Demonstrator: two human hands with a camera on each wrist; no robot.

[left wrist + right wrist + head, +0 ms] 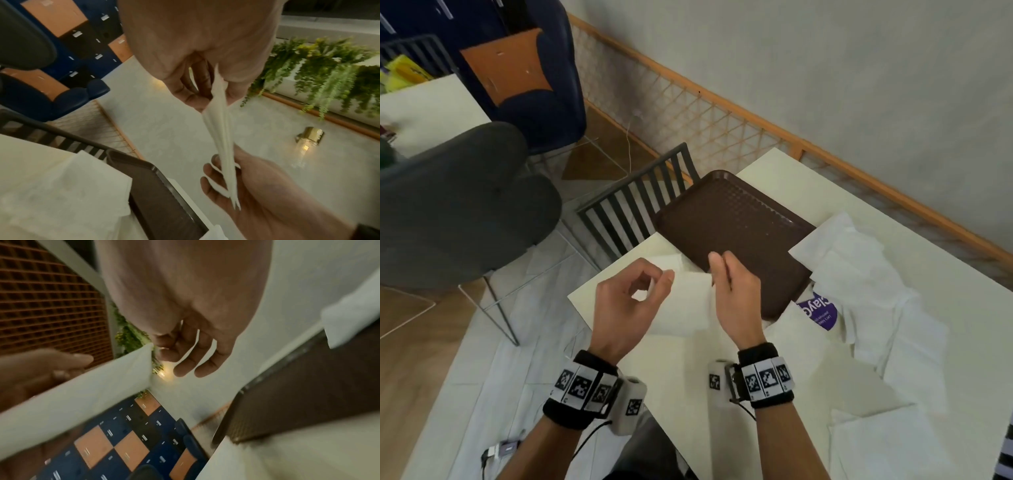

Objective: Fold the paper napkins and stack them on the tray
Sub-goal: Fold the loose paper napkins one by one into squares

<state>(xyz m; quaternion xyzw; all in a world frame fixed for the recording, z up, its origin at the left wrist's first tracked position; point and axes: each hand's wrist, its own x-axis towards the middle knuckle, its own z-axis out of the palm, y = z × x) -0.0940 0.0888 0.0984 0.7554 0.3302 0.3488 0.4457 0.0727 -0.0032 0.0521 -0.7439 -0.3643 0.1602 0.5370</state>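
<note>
A white paper napkin [686,301] hangs stretched between my two hands just above the table's left corner. My left hand [661,278] pinches one top corner between thumb and forefinger. My right hand [719,262] pinches the other corner, right at the near edge of the brown tray [726,216]. The left wrist view shows the napkin [223,129] edge-on as layered sheets, the left hand [213,92] above and the right hand [224,177] below. The right wrist view has the napkin [92,394] running left from my right hand [162,350]. The tray holds nothing.
A heap of loose white napkins [859,270] and a purple-labelled packet [822,311] lie right of the tray. More napkins [893,442] lie at the near right. A dark slatted chair [633,209] stands behind the table corner. A striped sleeve [1007,455] shows at the right edge.
</note>
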